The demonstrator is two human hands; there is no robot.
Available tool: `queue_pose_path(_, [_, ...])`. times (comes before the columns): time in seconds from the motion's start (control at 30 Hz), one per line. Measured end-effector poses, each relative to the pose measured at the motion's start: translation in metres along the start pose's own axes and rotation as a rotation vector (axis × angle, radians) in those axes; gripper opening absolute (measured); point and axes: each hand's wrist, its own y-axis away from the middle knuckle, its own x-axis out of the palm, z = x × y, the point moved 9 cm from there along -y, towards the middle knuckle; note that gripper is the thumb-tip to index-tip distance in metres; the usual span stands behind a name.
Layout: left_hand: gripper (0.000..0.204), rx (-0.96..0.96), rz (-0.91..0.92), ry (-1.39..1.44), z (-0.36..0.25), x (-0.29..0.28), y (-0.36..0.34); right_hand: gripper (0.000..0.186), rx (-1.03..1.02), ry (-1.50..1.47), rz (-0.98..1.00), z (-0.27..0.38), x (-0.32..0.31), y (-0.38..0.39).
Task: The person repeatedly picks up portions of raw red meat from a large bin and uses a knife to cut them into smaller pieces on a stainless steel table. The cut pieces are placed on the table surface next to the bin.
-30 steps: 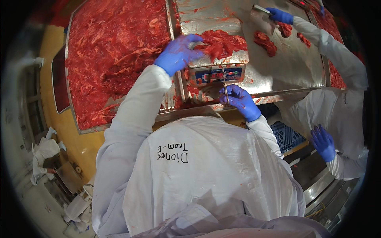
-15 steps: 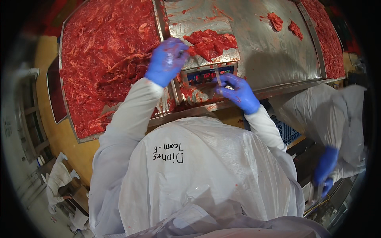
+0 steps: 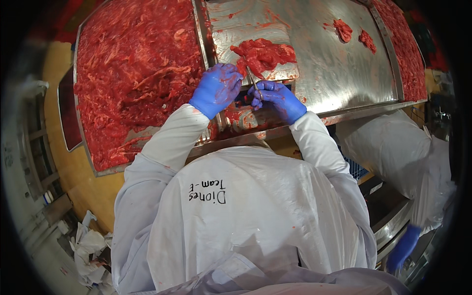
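A pile of raw red meat point(image 3: 265, 55) lies on the flat metal plate of a weighing scale point(image 3: 281, 78). My left hand point(image 3: 216, 88), in a blue glove, is closed at the pile's left edge and pinches a piece of the meat. Just to its right, my right hand point(image 3: 280, 100), also gloved in blue, grips a pair of scissors point(image 3: 251, 78). Their slim metal blades point up at the meat near my left fingertips. The scale's display, below the plate, is mostly covered by my right hand.
Left of a metal divider point(image 3: 203, 37) is a large tray heaped with raw meat point(image 3: 137, 73). Two small meat pieces point(image 3: 342, 30) lie on the steel table point(image 3: 344, 73) at right, with more meat beyond. A co-worker in a white apron point(image 3: 388, 147) stands at right.
Both hands have drawn closer together at the meat's lower left edge. The left moved down and right; the right moved left and up with the scissors. The co-worker's gloved hand moved lower.
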Motion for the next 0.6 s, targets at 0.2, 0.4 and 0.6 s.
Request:
queue_pose_path(0.2, [0.017, 0.009, -0.014, 0.025, 0.004, -0.005, 0.005, 0.031, 0.094, -0.167, -0.039, -0.008, 0.009, 0.014])
queue_pose_path(0.4, [0.017, -0.002, 0.042, 0.071, -0.005, -0.017, 0.037, 0.032, 0.016, -0.043, 0.004, -0.01, 0.005, -0.013])
queue_pose_path(0.6, [0.014, -0.34, 0.042, 0.135, 0.045, -0.005, 0.137, 0.04, 0.152, 0.225, 0.222, -0.042, 0.059, 0.002])
